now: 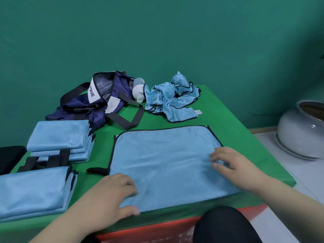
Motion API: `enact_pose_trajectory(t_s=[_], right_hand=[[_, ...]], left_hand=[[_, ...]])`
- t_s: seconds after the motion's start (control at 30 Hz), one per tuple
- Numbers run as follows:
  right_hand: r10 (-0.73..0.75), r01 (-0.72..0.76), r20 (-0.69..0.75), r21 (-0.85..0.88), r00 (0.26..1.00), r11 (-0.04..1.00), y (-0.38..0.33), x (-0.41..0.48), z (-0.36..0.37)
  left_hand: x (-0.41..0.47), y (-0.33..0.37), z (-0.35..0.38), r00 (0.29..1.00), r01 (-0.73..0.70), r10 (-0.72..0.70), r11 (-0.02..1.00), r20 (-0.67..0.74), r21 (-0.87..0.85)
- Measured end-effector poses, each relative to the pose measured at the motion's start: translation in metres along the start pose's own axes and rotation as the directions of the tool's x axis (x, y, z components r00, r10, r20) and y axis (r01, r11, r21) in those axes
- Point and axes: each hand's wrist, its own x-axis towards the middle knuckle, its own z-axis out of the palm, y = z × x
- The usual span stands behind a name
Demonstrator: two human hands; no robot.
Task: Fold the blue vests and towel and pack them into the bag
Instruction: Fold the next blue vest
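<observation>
A light blue towel (164, 155) with dark trim lies flat on the green table (231, 123), folded to a rectangle. My left hand (114, 195) rests on its near left corner, fingers relaxed. My right hand (233, 162) presses flat on its right side. Two stacks of folded blue vests lie at the left: a far stack (59, 137) and a near stack (33, 190) with black straps. A crumpled blue vest (171, 97) sits at the back. The navy bag (98, 100) lies open at the back left.
A white and grey object (138, 92) sits between the bag and the crumpled vest. A grey ceramic pot (301, 130) stands on the floor at the right. A black object (8, 158) lies at the left edge. A dark knee (226, 225) shows below the table's front edge.
</observation>
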Motion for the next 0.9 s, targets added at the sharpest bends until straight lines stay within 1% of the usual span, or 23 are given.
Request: enact_pose_trajectory(t_s=[0.1,0.13,0.2,0.27,0.37,0.47,0.5,0.57,0.67,0.73,0.83,0.9], right_hand=[[-0.073,0.075,0.028,-0.087,0.997,0.993,0.010,-0.037,0.005],[-0.074,0.079,0.049,-0.107,0.996,0.991,0.014,-0.047,0.005],[-0.042,0.051,0.066,-0.139,0.997,0.989,0.022,-0.060,0.005],[-0.009,0.022,0.071,-0.183,0.997,0.983,0.028,-0.066,0.003],[0.022,-0.010,0.052,-0.234,0.998,0.972,0.033,-0.069,0.002],[0.050,-0.040,0.037,-0.243,0.998,0.969,0.036,-0.066,0.000],[0.049,-0.036,0.045,-0.249,0.998,0.968,0.036,-0.064,-0.002],[0.055,-0.036,0.071,-0.253,0.996,0.967,0.037,-0.059,-0.005],[0.065,-0.044,0.086,-0.230,0.994,0.972,0.039,-0.056,-0.008],[0.069,-0.052,0.070,-0.220,0.995,0.974,0.040,-0.057,-0.009],[0.166,-0.148,0.075,-0.203,0.983,0.968,0.037,-0.061,-0.016],[0.221,-0.202,0.073,-0.200,0.973,0.959,0.032,-0.064,-0.023]], left_hand=[[-0.020,0.006,0.004,0.999,0.029,-0.032,0.998,0.039,0.061],[-0.024,0.009,0.005,0.998,0.041,-0.046,0.995,0.051,0.086],[-0.030,0.013,0.007,0.992,0.086,-0.097,0.987,0.075,0.138],[-0.034,0.013,0.009,0.976,0.163,-0.180,0.977,0.122,0.138],[-0.035,0.009,0.012,0.969,0.216,-0.232,0.964,0.091,0.157],[-0.033,0.005,0.007,0.970,0.225,-0.239,0.951,0.040,0.212],[-0.033,0.005,0.005,0.969,0.232,-0.243,0.952,0.034,0.200],[-0.032,0.007,0.004,0.962,0.267,-0.272,0.957,0.028,0.115],[-0.030,0.009,0.002,0.956,0.291,-0.294,0.953,0.023,0.088],[-0.030,0.008,0.000,0.944,0.327,-0.328,0.944,0.039,0.046],[-0.033,0.006,-0.009,0.935,0.351,-0.352,0.936,0.049,0.023],[-0.036,0.006,-0.017,0.936,0.351,-0.351,0.936,0.031,0.020]])
